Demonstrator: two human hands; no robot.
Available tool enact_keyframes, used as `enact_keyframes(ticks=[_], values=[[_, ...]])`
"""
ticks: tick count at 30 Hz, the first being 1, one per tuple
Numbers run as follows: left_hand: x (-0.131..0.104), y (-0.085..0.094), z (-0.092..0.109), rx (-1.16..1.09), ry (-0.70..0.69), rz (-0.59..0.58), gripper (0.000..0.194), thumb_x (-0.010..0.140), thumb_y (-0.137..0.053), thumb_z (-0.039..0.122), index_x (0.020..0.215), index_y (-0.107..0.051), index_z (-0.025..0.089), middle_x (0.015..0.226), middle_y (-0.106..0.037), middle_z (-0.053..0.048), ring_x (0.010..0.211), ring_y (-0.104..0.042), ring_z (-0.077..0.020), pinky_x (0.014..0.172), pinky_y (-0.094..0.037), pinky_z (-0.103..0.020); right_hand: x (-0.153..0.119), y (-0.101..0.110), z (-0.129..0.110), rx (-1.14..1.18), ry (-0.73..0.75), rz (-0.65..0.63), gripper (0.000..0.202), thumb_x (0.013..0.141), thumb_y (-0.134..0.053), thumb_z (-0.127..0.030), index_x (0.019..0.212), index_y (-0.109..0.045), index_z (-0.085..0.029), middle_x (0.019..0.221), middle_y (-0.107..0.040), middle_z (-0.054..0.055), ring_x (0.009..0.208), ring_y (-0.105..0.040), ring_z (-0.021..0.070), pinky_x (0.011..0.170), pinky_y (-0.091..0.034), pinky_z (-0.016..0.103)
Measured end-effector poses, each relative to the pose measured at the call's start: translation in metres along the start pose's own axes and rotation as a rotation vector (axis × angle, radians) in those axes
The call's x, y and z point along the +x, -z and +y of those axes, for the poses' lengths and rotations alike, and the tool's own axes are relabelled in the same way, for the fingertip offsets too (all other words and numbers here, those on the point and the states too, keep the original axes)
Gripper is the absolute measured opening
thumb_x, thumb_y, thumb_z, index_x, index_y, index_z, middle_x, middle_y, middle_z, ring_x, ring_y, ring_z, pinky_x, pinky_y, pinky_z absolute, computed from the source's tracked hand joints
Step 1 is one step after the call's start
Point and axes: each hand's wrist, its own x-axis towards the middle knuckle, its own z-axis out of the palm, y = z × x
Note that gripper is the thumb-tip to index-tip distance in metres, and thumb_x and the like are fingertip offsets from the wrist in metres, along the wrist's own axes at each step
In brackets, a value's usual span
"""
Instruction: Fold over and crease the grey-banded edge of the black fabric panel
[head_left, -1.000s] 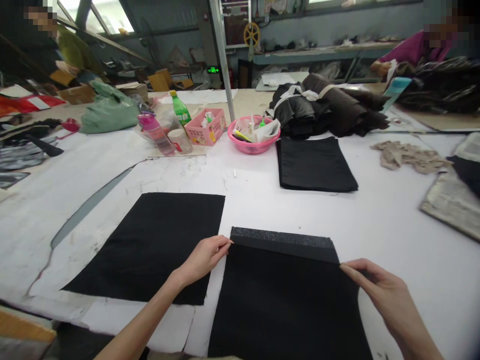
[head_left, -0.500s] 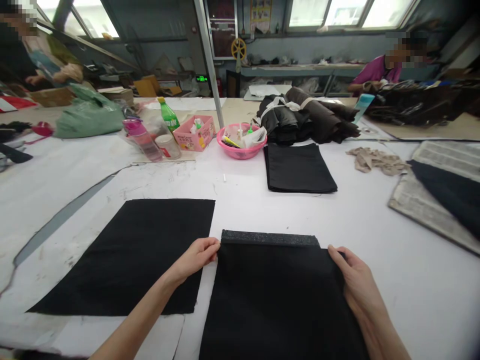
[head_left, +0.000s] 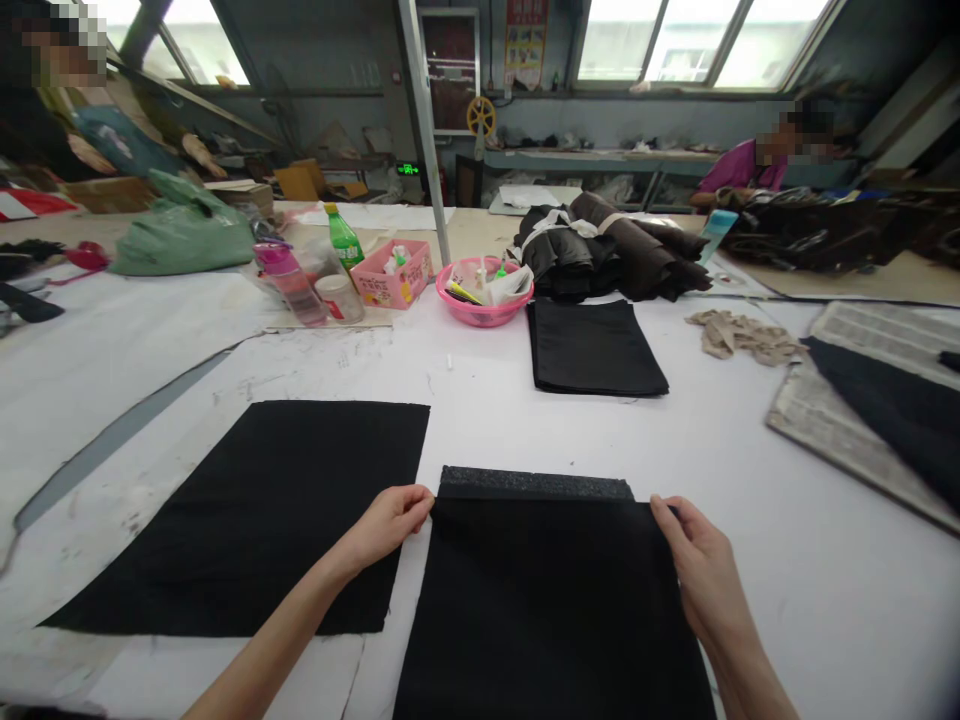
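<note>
Both of my hands pinch the far corners of a black fabric sheet [head_left: 555, 600] stretched between them. My left hand [head_left: 397, 518] grips its far left corner between thumb and fingers. The far right corner is held by my right hand [head_left: 701, 550], thumb on top. Just beyond the sheet's far edge shows a dark grey speckled strip [head_left: 536, 484], partly covered by the fabric; whether they are joined I cannot tell. A second black fabric sheet [head_left: 262, 510] lies flat to the left, under my left forearm.
Farther back lie a stack of black sheets [head_left: 596, 350], a pink basket [head_left: 484, 312], tied dark rolls [head_left: 615, 250] and a pink box [head_left: 394, 275]. A beige rag [head_left: 742, 337] and a grey board [head_left: 862, 440] are at right. Two people work beyond the white table [head_left: 495, 420].
The sheet's far edge has come slightly toward me and looks straighter, with both hands still gripping its corners. The camera view has shifted a little.
</note>
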Motion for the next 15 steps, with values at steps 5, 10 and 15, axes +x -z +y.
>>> enact_keyframes(ticks=[5, 10, 15], values=[[0.000, 0.003, 0.001, 0.009, -0.018, 0.020, 0.039, 0.087, -0.049, 0.050, 0.067, -0.047, 0.017, 0.060, -0.044, 0.004, 0.055, -0.035, -0.0098, 0.052, -0.025, -0.022, -0.004, 0.001, -0.012, -0.089, 0.075, 0.034, 0.037, 0.085, -0.062, -0.057, 0.085, -0.062, -0.020, 0.072, -0.054, -0.001, 0.066, -0.046, 0.0130, 0.054, -0.039, 0.020], [-0.001, 0.005, 0.001, -0.089, 0.018, -0.020, 0.041, 0.090, -0.045, 0.052, 0.068, -0.045, 0.017, 0.060, -0.042, 0.004, 0.052, -0.031, -0.0082, 0.049, -0.023, -0.021, -0.003, -0.005, -0.023, 0.126, -0.016, 0.110, 0.040, 0.072, -0.076, -0.054, 0.083, -0.062, -0.019, 0.070, -0.058, -0.001, 0.062, -0.050, 0.0115, 0.051, -0.042, 0.017], [-0.003, 0.006, 0.003, -0.155, 0.032, -0.032, 0.038, 0.090, -0.044, 0.050, 0.071, -0.047, 0.017, 0.061, -0.044, 0.003, 0.050, -0.031, -0.0072, 0.047, -0.022, -0.020, -0.001, -0.014, -0.038, 0.339, -0.146, 0.207, 0.044, 0.056, -0.089, -0.044, 0.075, -0.058, -0.018, 0.068, -0.060, -0.001, 0.058, -0.052, 0.0091, 0.049, -0.045, 0.013]])
